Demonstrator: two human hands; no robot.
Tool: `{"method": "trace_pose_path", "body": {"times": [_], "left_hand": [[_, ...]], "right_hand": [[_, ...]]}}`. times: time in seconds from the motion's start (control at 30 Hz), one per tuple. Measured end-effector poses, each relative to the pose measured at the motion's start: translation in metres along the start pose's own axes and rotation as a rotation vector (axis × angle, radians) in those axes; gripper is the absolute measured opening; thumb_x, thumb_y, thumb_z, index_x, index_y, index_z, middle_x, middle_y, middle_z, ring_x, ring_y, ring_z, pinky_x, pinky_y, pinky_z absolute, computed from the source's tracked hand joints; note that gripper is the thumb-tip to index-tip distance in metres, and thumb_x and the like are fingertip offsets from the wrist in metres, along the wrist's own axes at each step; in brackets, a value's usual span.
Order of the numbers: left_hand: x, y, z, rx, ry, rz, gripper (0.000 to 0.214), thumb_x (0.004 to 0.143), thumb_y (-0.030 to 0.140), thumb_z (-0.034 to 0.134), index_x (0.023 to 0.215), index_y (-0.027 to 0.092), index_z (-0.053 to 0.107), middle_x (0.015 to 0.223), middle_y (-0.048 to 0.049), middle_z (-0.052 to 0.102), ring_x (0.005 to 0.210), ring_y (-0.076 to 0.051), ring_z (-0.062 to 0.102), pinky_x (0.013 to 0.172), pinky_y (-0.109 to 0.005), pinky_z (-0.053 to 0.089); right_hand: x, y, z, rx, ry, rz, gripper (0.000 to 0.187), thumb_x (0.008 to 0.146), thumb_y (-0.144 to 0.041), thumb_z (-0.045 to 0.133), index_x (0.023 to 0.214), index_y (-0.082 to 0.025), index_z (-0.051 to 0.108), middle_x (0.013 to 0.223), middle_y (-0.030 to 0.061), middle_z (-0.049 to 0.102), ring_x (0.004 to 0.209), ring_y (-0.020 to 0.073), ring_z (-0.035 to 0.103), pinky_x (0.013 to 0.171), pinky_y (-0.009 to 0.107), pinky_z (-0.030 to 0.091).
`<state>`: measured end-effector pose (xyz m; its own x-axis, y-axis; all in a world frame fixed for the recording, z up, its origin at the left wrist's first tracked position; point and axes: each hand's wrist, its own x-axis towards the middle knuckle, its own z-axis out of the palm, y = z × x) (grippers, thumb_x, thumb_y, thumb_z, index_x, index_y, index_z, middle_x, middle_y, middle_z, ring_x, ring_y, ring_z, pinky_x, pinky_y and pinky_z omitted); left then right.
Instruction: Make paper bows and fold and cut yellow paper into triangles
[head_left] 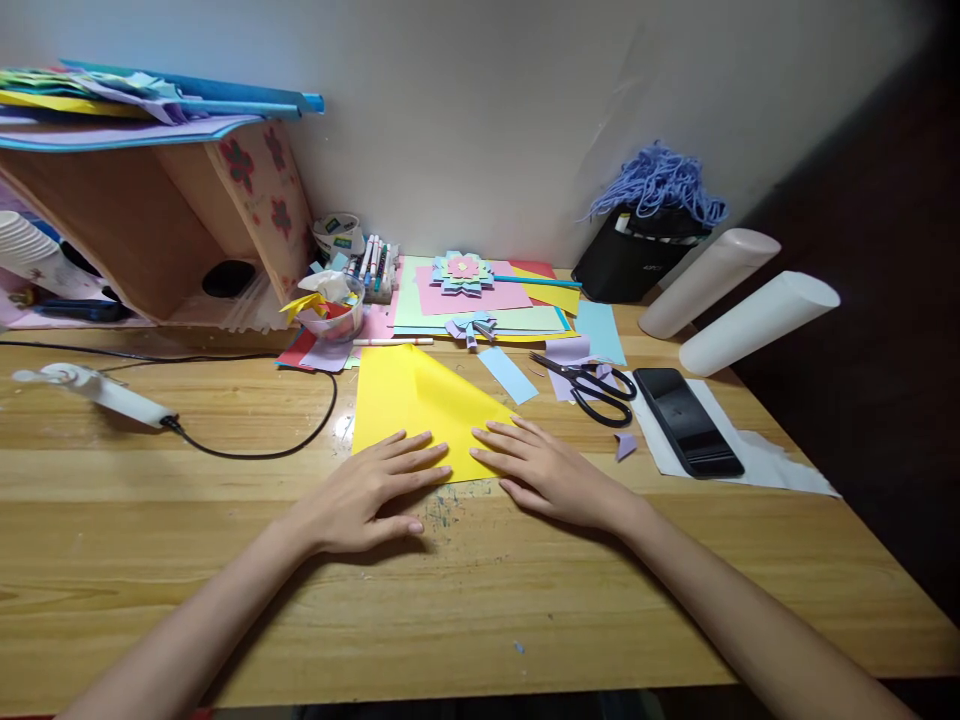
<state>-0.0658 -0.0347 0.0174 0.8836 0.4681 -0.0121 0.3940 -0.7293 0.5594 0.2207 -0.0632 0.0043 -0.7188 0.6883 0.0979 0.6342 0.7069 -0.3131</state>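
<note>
A sheet of yellow paper lies on the wooden table, with its upper right part folded over along a slanting edge. My left hand rests flat on its lower left part, fingers stretched out and thumb apart on the table. Across from it, my right hand presses on the paper's right corner with the fingers spread. Neither hand grips anything. Just beyond the paper are a light blue paper strip and black-handled scissors. Parts of the paper's lower edge are hidden under my fingers.
A glue gun with a black cord lies at left. Behind stand a cardboard box, a plastic cup of scraps, markers and a layered paper flower. At right are a phone, two white rolls and a black holder.
</note>
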Motion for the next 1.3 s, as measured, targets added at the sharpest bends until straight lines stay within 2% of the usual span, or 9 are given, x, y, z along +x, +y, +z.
{"method": "trace_pose_path", "body": {"times": [0.13, 0.5, 0.67, 0.83, 0.97, 1.17, 1.3], "left_hand": [[0.000, 0.000, 0.001, -0.009, 0.011, 0.011, 0.059, 0.081, 0.048, 0.053, 0.136, 0.035, 0.034, 0.143, 0.0003, 0.034, 0.134, -0.026, 0.026, 0.110, -0.050, 0.020], [0.001, -0.002, 0.002, 0.077, -0.077, -0.003, 0.059, 0.084, 0.049, 0.048, 0.138, 0.033, 0.029, 0.146, -0.0002, 0.027, 0.136, -0.026, 0.022, 0.111, -0.050, 0.016], [0.001, -0.002, 0.003, 0.080, -0.050, -0.006, 0.058, 0.084, 0.047, 0.048, 0.137, 0.033, 0.031, 0.145, -0.0003, 0.031, 0.135, -0.026, 0.026, 0.110, -0.050, 0.019], [0.000, -0.002, 0.003, 0.144, -0.072, -0.003, 0.056, 0.086, 0.046, 0.046, 0.138, 0.032, 0.032, 0.145, -0.0008, 0.031, 0.134, -0.026, 0.028, 0.109, -0.050, 0.022], [0.001, -0.002, 0.002, 0.191, -0.096, -0.005, 0.057, 0.087, 0.045, 0.044, 0.139, 0.032, 0.028, 0.146, -0.0009, 0.029, 0.134, -0.026, 0.028, 0.110, -0.049, 0.022], [0.002, -0.003, 0.003, 0.221, -0.089, -0.001, 0.056, 0.087, 0.043, 0.045, 0.139, 0.032, 0.029, 0.146, -0.0013, 0.030, 0.134, -0.027, 0.028, 0.108, -0.050, 0.024], [0.004, -0.002, 0.003, 0.264, -0.082, -0.002, 0.054, 0.087, 0.039, 0.044, 0.139, 0.031, 0.030, 0.145, -0.0018, 0.031, 0.134, -0.025, 0.027, 0.109, -0.050, 0.024]], "right_hand": [[0.001, 0.000, 0.001, -0.008, 0.002, 0.006, 0.047, 0.088, -0.021, 0.043, 0.135, -0.025, 0.040, 0.141, 0.0043, 0.041, 0.132, 0.0196, 0.033, 0.110, 0.044, 0.025], [0.001, 0.000, 0.001, -0.002, -0.024, 0.017, 0.047, 0.089, -0.022, 0.043, 0.136, -0.025, 0.039, 0.142, 0.0029, 0.039, 0.132, 0.0199, 0.031, 0.110, 0.044, 0.025], [-0.009, 0.013, -0.012, 0.072, -0.057, 0.078, 0.045, 0.089, -0.022, 0.045, 0.133, -0.026, 0.043, 0.140, 0.0008, 0.041, 0.130, 0.0192, 0.036, 0.109, 0.040, 0.030], [-0.029, 0.034, -0.037, 0.175, -0.082, 0.171, 0.039, 0.084, -0.022, 0.052, 0.123, -0.024, 0.056, 0.127, 0.0024, 0.056, 0.121, 0.0196, 0.049, 0.103, 0.034, 0.039], [-0.039, 0.044, -0.047, 0.166, -0.106, 0.184, 0.032, 0.083, -0.019, 0.053, 0.112, -0.026, 0.064, 0.119, -0.0004, 0.063, 0.115, 0.0181, 0.054, 0.096, 0.032, 0.044], [-0.042, 0.044, -0.055, 0.132, -0.080, 0.278, 0.019, 0.081, -0.020, 0.056, 0.090, -0.023, 0.072, 0.098, 0.0012, 0.071, 0.096, 0.0186, 0.061, 0.081, 0.030, 0.047], [-0.039, 0.039, -0.057, 0.159, -0.048, 0.408, 0.010, 0.076, -0.023, 0.059, 0.081, -0.019, 0.067, 0.087, 0.0036, 0.068, 0.082, 0.0175, 0.060, 0.070, 0.027, 0.045]]}}
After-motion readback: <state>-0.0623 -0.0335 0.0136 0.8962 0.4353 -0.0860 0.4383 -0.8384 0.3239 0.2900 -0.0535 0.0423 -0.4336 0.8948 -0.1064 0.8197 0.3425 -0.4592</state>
